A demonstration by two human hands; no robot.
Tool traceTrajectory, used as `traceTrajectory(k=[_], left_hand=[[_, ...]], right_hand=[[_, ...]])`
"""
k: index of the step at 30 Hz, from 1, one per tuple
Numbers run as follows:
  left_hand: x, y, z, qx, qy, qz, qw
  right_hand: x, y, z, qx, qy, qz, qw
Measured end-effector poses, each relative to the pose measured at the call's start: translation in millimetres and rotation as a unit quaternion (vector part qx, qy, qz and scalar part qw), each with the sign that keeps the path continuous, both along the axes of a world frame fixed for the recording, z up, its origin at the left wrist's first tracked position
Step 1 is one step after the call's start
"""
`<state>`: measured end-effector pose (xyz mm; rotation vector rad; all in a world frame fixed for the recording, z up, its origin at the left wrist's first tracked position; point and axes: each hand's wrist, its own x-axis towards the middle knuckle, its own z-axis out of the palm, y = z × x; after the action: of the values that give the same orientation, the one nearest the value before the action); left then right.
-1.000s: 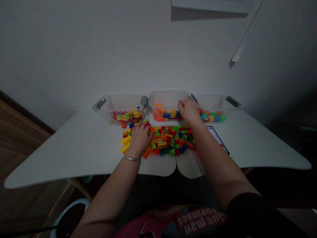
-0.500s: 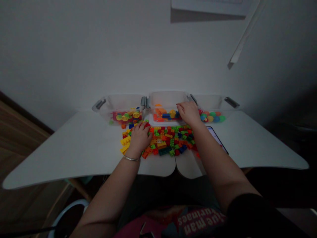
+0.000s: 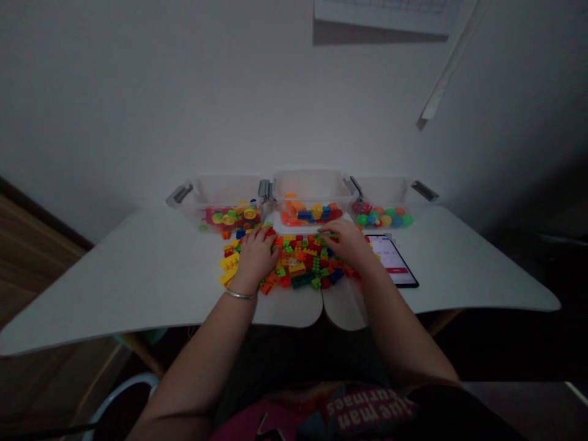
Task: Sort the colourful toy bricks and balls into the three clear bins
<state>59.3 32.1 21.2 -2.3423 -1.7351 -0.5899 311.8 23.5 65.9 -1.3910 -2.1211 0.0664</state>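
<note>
A spread pile of toy building bricks (image 3: 299,269) in red, yellow, green, orange and blue lies on the white table. My left hand (image 3: 256,257), a silver bangle at its wrist, rests palm down on the left side of the pile with its fingers apart. Over the pile's right side is my right hand (image 3: 346,243), thumb and fingers stretched to the left and apart, close to green and blue bricks. No held brick shows in either hand, though both palms are hidden.
Behind the pile stand three clear bins: the left bin (image 3: 225,187) with mixed pieces, the middle bin (image 3: 312,184) with orange and blue pieces, the right bin (image 3: 383,188) with coloured balls. A phone (image 3: 392,260) lies right of the pile. The table's front edge (image 3: 294,324) has a notch.
My right hand has come down and back from the front of the middle bin to the bricks, uncovering more of the phone and the balls. My left hand stays on the pile.
</note>
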Motion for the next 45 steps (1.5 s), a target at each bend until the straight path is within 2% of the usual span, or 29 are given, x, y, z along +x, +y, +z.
traceTrajectory(k=[3,6,11,15,18,20,23,30,38,45], left_hand=[[-0.2,1.0,-1.4,0.007,0.005,0.000,1.000],[-0.3,1.9,-2.9,0.008,0.004,-0.002,1.000],[0.2,1.9,-2.6,-0.002,-0.002,0.004,1.000],[0.2,1.8,-2.5,-0.003,-0.007,0.001,1.000],[0.1,2.0,-2.8,0.001,-0.007,-0.001,1.000],[0.3,2.1,-2.6,0.000,-0.003,0.001,1.000],[0.6,1.9,-2.0,-0.003,0.002,0.006,1.000],[0.2,0.9,-2.2,0.003,0.003,0.002,1.000],[0.0,0.8,-3.2,0.009,0.012,0.003,1.000],[-0.6,1.6,-4.4,0.012,0.010,0.000,1.000]], right_hand=[[7.7,-15.2,-7.5,-0.051,-0.056,-0.005,0.997],[22.9,-26.2,-7.4,-0.082,-0.087,-0.040,0.992],[46.2,-32.5,-16.8,-0.110,-0.122,-0.076,0.983],[44.3,-39.6,-38.5,-0.055,-0.110,-0.096,0.988],[33.3,-54.2,-53.7,0.015,-0.069,-0.169,0.983],[26.9,-65.4,-62.0,0.029,-0.038,-0.213,0.976],[23.3,-75.1,-73.5,0.023,-0.013,-0.230,0.973],[26.3,-53.3,-90.6,0.001,0.038,-0.202,0.979],[17.1,-25.7,-80.6,-0.057,-0.018,-0.178,0.982],[17.1,-27.1,-79.2,-0.048,0.004,-0.164,0.985]])
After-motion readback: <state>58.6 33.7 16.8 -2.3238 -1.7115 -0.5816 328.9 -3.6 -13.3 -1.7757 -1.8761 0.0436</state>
